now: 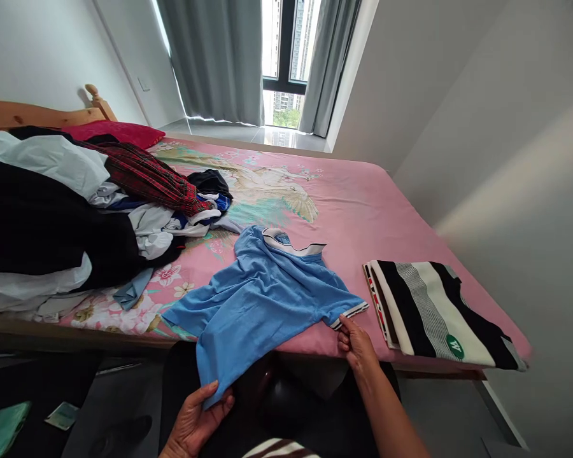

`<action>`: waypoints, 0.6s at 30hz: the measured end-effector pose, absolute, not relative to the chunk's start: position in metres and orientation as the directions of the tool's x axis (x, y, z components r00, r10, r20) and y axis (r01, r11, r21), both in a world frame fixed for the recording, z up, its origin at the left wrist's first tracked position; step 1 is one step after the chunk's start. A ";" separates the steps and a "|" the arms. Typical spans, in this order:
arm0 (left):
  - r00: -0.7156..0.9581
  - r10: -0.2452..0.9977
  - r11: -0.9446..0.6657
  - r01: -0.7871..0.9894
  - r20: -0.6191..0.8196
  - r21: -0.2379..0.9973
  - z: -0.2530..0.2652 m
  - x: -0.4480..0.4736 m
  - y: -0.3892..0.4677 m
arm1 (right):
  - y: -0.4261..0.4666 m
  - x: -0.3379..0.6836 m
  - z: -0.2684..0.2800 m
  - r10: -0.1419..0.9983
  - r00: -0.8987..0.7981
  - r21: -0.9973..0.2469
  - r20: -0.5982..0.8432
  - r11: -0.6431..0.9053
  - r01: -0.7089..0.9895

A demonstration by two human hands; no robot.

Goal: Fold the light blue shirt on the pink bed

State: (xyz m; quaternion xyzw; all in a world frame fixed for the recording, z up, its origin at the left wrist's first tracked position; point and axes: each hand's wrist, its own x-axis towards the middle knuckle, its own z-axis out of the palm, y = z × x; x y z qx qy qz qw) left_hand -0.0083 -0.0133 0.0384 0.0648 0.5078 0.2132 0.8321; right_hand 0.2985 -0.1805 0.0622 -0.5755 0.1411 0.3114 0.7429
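A light blue polo shirt [267,292] with a white collar lies wrinkled across the near edge of the bed, its collar pointing toward the window. My left hand [200,413] pinches the shirt's lower corner, which hangs over the bed's edge above my lap. At the other side, my right hand [356,343] grips the striped cuff of a sleeve between thumb and fingers. Just right of that hand rests a folded stack of striped knitwear [434,312] in black, white and grey, with a green round patch on top.
A large heap of clothes [52,216], with black, white and red plaid pieces, covers the bed's left side. Behind it lie a red pillow [119,131] and a wooden headboard [38,114]. The pink floral bedsheet [353,197] stretches toward the curtained window.
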 end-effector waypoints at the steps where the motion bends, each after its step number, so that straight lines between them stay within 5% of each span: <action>1: 0.419 0.410 0.905 -0.295 -0.810 0.305 0.038 -0.009 -0.014 | -0.180 0.297 0.063 0.293 0.788 -0.786 -0.541 0.155 -0.598; 6: 0.523 0.393 0.906 -0.363 -0.756 0.219 0.031 -0.012 -0.018 | -0.180 0.290 0.068 0.208 0.885 -0.851 -0.416 0.254 -0.460; 12: 0.603 0.377 0.911 -0.378 -0.703 0.165 0.035 -0.011 -0.028 | -0.181 0.297 0.080 0.409 0.619 -0.451 -0.671 0.437 -0.778; 18: 0.562 0.449 0.891 -0.342 -0.695 0.299 0.056 -0.009 -0.023 | -0.165 0.322 0.098 0.413 0.556 -0.388 -0.721 0.425 -0.818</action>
